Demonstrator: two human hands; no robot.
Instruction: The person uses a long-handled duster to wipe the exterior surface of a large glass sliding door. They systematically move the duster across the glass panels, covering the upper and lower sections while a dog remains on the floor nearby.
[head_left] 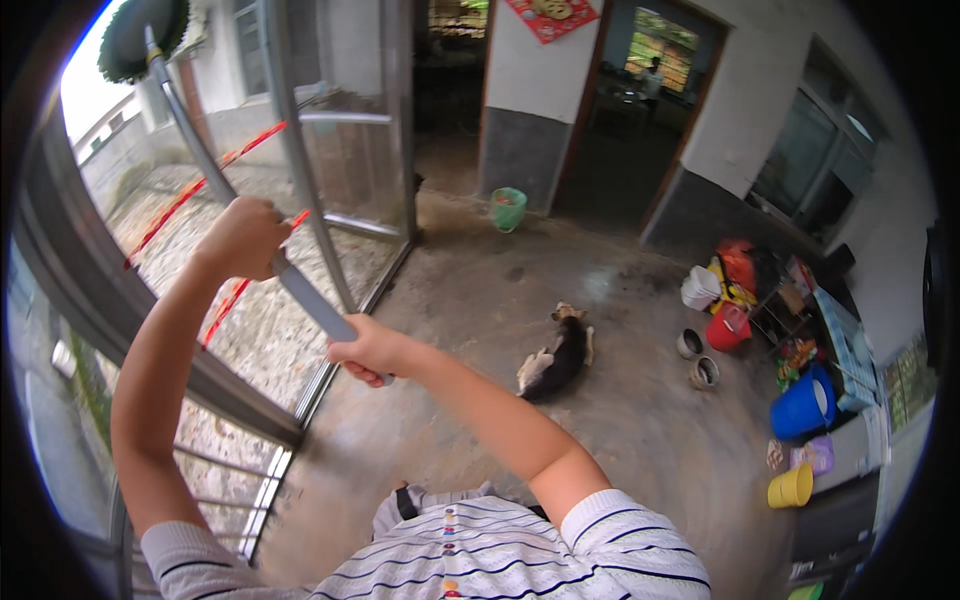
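A long grey pole [313,303] slants up to the left across the metal-framed glass door [345,160]. Round its upper shaft my left hand [240,238] is closed. Lower down, my right hand [372,350] grips the pole close to its bottom end. At the far tip, high in the upper left, sits a round dark green brush head [143,42] with bristly edges. It is raised near the top of the door frame; whether it touches anything I cannot tell. Red strips [165,222] run slantwise behind the pole.
A black and tan dog [562,358] lies on the concrete floor [460,450]. By the far wall stands a green bin [508,208]. On the right are a red bucket [728,328], a blue bucket [803,403] and a yellow bucket [790,487]. A person [652,80] is in the room beyond.
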